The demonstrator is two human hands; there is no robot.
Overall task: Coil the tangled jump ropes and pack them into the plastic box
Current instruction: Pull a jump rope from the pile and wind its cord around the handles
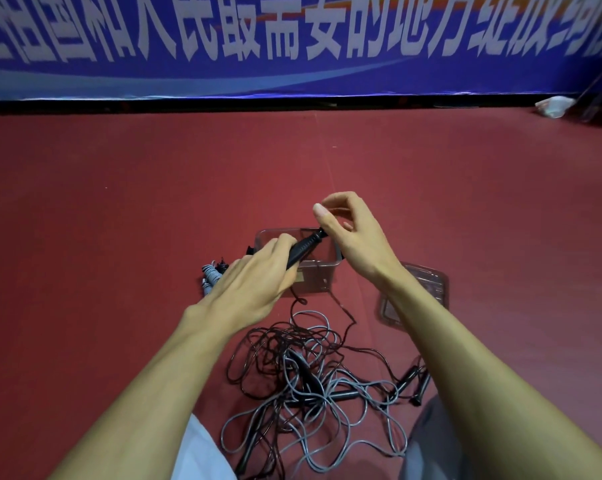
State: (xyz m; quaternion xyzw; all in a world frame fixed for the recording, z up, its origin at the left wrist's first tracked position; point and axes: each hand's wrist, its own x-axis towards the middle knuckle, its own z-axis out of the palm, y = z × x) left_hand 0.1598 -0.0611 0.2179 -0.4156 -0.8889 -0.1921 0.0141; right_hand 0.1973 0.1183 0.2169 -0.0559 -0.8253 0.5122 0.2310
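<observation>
My left hand [254, 282] grips a black jump rope handle [304, 249] and holds it slanting over the clear plastic box [318, 277]. My right hand [348, 230] hovers at the handle's upper tip, thumb and forefinger close together as if pinching the thin cord; the cord there is too fine to see. A dark cord drops from the handle to a tangled pile of black and grey ropes [313, 386] on the red floor between my forearms. More black handles [413, 386] lie in the pile.
A grey coiled rope bundle [212, 275] lies left of the box. The box's clear lid [427, 289] rests on the floor at the right, partly behind my right forearm. A blue banner wall [292, 46] bounds the floor at the back. White litter [552, 105] sits far right.
</observation>
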